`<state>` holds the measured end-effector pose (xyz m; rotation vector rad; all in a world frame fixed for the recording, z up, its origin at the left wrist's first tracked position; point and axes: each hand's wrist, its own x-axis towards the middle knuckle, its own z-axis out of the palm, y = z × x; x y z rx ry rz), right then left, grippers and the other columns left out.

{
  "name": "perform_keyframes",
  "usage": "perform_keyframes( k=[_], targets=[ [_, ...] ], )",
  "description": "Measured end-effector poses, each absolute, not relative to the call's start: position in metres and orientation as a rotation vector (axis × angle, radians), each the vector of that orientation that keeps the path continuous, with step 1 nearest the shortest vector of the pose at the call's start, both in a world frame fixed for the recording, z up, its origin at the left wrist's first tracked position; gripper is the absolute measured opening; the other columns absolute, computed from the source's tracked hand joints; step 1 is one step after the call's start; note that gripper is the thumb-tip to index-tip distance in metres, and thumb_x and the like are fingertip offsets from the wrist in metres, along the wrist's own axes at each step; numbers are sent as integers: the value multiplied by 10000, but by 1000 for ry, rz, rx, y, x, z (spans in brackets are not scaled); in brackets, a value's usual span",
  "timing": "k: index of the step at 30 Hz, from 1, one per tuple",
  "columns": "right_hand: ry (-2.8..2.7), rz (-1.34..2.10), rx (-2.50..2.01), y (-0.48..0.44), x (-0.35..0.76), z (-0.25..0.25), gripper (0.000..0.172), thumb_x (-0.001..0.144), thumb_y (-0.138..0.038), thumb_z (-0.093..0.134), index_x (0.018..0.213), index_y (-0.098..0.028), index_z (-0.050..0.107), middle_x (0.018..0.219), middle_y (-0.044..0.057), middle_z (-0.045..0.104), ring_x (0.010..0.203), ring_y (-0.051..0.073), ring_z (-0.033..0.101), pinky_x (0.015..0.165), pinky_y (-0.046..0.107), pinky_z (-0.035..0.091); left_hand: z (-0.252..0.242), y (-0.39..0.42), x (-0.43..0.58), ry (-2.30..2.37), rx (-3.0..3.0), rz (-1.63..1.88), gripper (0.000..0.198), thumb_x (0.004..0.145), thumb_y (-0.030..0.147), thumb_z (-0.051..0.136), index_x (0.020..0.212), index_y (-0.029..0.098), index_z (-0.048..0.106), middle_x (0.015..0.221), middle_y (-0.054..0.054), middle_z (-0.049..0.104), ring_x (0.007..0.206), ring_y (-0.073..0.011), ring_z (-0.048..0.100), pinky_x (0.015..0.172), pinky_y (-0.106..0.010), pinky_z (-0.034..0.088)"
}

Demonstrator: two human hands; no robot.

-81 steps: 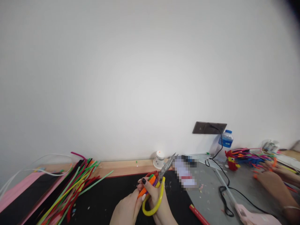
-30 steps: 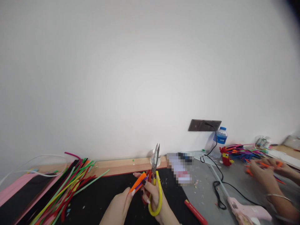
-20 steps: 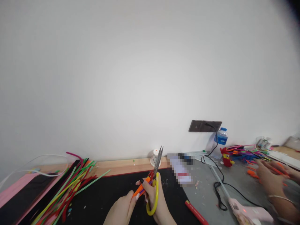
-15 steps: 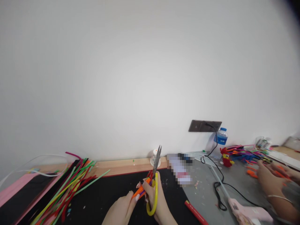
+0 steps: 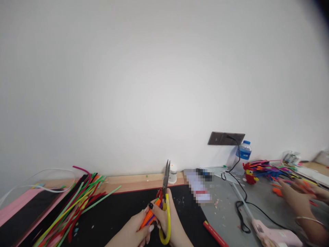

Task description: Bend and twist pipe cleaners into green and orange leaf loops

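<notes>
I'm seeing my right hand (image 5: 171, 224) gripping the yellow-handled metal scissors (image 5: 165, 206), fingers through the loop, blades pointing up and closed or nearly so. My left hand (image 5: 133, 231) is pinching a short bundle of orange and purple pipe-cleaner stems (image 5: 149, 216), held just against the scissor pivot, low centre over the black felt mat (image 5: 115, 219). To cut cleanly, I'm judging the bundle should be sitting deep in the blades, stems kept parallel and tight, fingertips staying clear of the edge. Left on the mat, a loose pile of long multicoloured pipe cleaners (image 5: 74, 209) is lying. A red pencil-like stick (image 5: 214, 234) and a pink glue gun (image 5: 276, 236) are lying to the right. Farther right, another person's hand (image 5: 291, 199) is working. A small white jar (image 5: 172, 173) is standing by the wall
</notes>
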<state>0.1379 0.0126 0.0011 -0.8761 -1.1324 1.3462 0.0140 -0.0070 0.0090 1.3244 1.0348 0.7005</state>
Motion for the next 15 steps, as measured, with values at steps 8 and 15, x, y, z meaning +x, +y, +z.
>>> perform_keyframes(
  k=[8, 15],
  targets=[
    [-1087, 1326, -1019, 27, 153, 2, 336, 716, -489, 553, 689, -173, 443, 417, -80, 428, 259, 22, 235, 249, 145, 150, 4, 16, -10, 1039, 926, 792, 525, 625, 725, 401, 724, 210, 433, 408, 149, 240, 341, -30, 84, 316, -155, 92],
    [-1311, 1634, -806, 8, 154, 18, 398, 740, -534, 500, 746, -138, 534, 524, -34, 504, 335, 29, 312, 328, 159, 261, 24, 18, -26, 935, 681, 1058, 526, 639, 742, 350, 656, 218, 383, 386, 156, 194, 355, -25, 21, 332, -153, 67]
  ],
)
